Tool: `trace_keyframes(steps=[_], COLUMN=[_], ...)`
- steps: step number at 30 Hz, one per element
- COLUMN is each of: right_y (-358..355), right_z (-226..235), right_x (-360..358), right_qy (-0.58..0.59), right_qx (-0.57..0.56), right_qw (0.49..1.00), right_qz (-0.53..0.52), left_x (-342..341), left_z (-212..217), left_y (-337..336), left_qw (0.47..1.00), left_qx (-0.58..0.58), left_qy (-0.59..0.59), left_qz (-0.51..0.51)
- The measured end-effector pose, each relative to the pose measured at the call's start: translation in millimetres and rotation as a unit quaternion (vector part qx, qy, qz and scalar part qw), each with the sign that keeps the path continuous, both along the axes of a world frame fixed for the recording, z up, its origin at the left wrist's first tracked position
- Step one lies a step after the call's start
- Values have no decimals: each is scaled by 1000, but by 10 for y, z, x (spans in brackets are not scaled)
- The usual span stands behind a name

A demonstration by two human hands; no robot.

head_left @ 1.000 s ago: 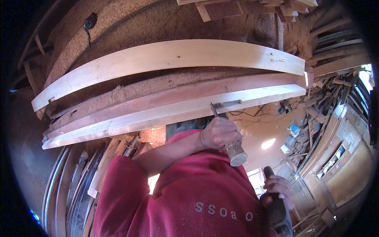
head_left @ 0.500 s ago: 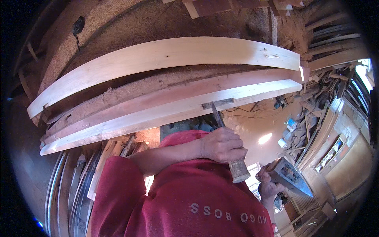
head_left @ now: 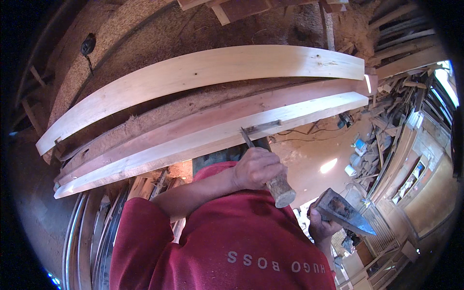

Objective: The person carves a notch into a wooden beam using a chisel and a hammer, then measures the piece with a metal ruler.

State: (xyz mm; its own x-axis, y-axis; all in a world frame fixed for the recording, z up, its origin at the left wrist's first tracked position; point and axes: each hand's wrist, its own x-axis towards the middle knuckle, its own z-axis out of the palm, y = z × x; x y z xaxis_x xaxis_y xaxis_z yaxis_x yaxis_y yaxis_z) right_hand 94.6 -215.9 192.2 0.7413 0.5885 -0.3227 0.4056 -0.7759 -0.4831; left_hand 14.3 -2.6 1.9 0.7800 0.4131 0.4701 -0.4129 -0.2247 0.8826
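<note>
My left hand (head_left: pixel 261 168) is wrapped round the wooden handle of a chisel (head_left: pixel 279 189). Its narrow metal blade points away from me, and the tip meets the near pale wooden beam (head_left: pixel 193 137) at the left end of a rectangular slot (head_left: pixel 265 127) cut in it. To the right and lower, my right hand (head_left: pixel 323 227) grips a dark, wedge-shaped axe (head_left: pixel 344 209), held in the air apart from the chisel. Its shiny edge points down to the right; the axe handle is not visible.
Beyond the beam lie a reddish plank (head_left: pixel 217 115) and a second, wider curved pale board (head_left: pixel 232 63). Scrap wood (head_left: pixel 382 150) is heaped at the right, near a blue-and-white container (head_left: pixel 359 146). A cable (head_left: pixel 304 139) runs over the floor. Long boards (head_left: pixel 84 237) stand at lower left.
The chisel tip has shifted left from the middle of the slot to its left end, my left hand moving with it. My right hand has brought the axe slightly up and left.
</note>
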Motion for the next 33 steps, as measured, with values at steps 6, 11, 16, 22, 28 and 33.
trace_keyframes(steps=[6,11,16,22,28,33], right_y=[210,493,1061,558,676,563], right_z=[106,164,358,224,308,384], right_x=[82,114,164,221,116,146], right_qy=[-25,34,79,150,-7,64], right_qx=[-8,-84,-282,152,-178,165], right_qw=[990,977,920,953,953,971], right_qz=[137,192,262,216,244,161], left_x=[-42,-53,-37,-49,-70,62], left_z=[-50,-28,-104,-124,-208,-88], left_y=[-31,32,69,30,-26,46], left_qw=[999,998,998,998,999,999], left_qx=[-11,-66,-53,-56,-41,-34], left_qy=[-15,-23,-30,-31,-14,-5], left_qz=[27,5,28,25,33,35])
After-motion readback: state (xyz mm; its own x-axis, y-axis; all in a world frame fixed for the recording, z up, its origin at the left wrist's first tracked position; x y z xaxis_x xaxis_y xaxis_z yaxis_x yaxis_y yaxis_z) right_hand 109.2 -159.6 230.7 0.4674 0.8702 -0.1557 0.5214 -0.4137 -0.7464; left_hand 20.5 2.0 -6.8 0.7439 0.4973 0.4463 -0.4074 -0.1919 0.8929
